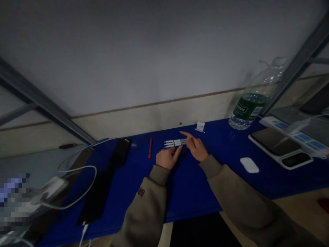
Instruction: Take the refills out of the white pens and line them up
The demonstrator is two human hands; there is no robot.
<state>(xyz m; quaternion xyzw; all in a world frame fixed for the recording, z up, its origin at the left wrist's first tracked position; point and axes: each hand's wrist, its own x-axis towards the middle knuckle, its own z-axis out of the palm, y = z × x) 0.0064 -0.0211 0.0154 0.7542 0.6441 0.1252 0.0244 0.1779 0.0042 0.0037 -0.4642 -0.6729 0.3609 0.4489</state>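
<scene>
Several white-and-grey pens [174, 143] lie side by side on the blue tabletop, their pointed ends to the left. My left hand [166, 158] rests along their near side, thumb stretched away from its bent fingers and close to the nearest pen. At the right ends of the pens is my right hand [196, 148], its thumb and lower fingers closed about them while the index finger points out to the left. Those right ends are partly hidden by the hand. Left of the group lies a single red pen [150, 148].
A white charger plug [200, 126] stands near the wall, with a thin small piece before it. On the right are a large water bottle [248, 109], a white earbud case [249, 165], a kitchen scale [279, 145] and a power strip [300, 135]. A black phone [121, 151] and cables lie left.
</scene>
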